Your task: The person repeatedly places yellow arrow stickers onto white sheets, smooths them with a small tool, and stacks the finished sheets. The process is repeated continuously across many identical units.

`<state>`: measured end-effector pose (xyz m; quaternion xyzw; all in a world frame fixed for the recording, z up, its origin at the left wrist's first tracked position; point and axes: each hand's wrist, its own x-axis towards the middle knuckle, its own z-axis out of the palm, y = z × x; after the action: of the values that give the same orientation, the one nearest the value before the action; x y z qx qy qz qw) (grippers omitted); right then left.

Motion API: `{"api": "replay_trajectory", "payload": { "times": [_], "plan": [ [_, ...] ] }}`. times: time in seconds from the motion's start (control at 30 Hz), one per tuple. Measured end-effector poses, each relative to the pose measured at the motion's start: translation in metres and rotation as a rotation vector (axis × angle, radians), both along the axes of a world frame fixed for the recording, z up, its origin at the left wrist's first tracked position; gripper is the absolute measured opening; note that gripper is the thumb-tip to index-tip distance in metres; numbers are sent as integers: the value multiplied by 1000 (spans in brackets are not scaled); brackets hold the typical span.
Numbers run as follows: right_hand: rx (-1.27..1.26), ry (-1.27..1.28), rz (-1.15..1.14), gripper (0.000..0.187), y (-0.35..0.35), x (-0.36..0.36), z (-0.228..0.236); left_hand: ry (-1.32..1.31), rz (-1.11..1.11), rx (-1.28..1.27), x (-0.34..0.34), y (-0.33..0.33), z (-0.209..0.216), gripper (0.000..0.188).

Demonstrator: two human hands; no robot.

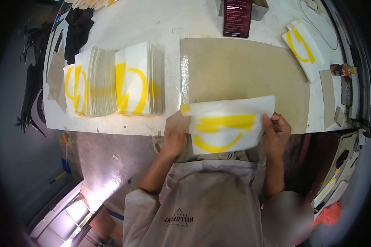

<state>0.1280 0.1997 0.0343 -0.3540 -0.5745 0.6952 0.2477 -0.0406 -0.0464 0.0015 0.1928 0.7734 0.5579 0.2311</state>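
Note:
A flat white paper bag with a yellow lightning-like mark and curve is held up between my hands, over the table's near edge. My right hand pinches its right edge, thumb in front. At the bag's left edge, my left hand is closed on it, slightly blurred, with its fingertips partly hidden. Behind the bag lies a beige board on the white table. To the left, two thick stacks of similar bags, a left stack and a right stack, stand side by side.
A phone leans against a metal box at the back. More printed bags lie at the back right. Near the right edge are a small bottle, a digital clock and a cardboard strip. Black cloth lies back left.

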Motion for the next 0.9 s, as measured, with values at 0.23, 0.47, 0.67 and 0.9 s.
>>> {"api": "replay_trajectory", "payload": {
  "times": [0.23, 0.47, 0.67, 0.9],
  "plan": [
    [-462, 144, 365, 30, 27, 11, 11, -477, -72, 208, -4, 26, 23, 30],
    [-692, 223, 429, 52, 31, -1, 5, 201, 214, 141, -1, 38, 19, 82],
    [-717, 70, 377, 42, 36, -10, 0, 159, 9, 172, 9, 22, 40, 28],
    [-693, -4, 394, 44, 49, -14, -11, -646, -82, 57, -28, 56, 43, 39]
  ]
}}
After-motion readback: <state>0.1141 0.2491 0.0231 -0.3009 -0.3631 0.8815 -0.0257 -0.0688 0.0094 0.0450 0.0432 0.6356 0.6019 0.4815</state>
